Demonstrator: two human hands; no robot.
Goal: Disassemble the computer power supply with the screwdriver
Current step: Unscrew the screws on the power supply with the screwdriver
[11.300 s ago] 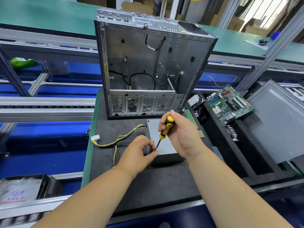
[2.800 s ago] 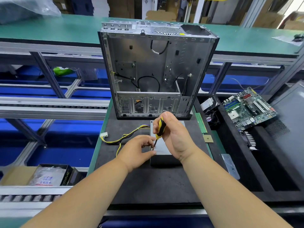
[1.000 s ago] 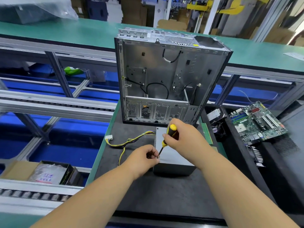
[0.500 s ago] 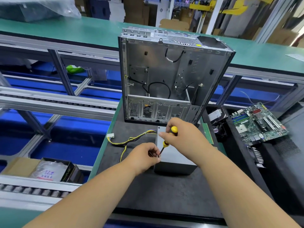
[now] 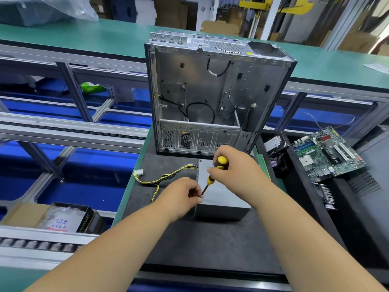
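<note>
At the lower left of the frame sits a cardboard box (image 5: 52, 216) with a plastic bag in it. Next come yellow and black wires (image 5: 166, 178) with a white plug, lying on the dark mat (image 5: 200, 245) in the middle. Your left hand (image 5: 180, 199) is curled at the near left corner of the grey power supply (image 5: 221, 199), its fingertips pinching right by the tip of the screwdriver (image 5: 212, 173). Your right hand (image 5: 235, 173) grips the yellow and black handle, with the tool tilted down to that corner. Behind stands the open metal computer case (image 5: 210, 91). At the right lies a green circuit board (image 5: 328, 152).
</note>
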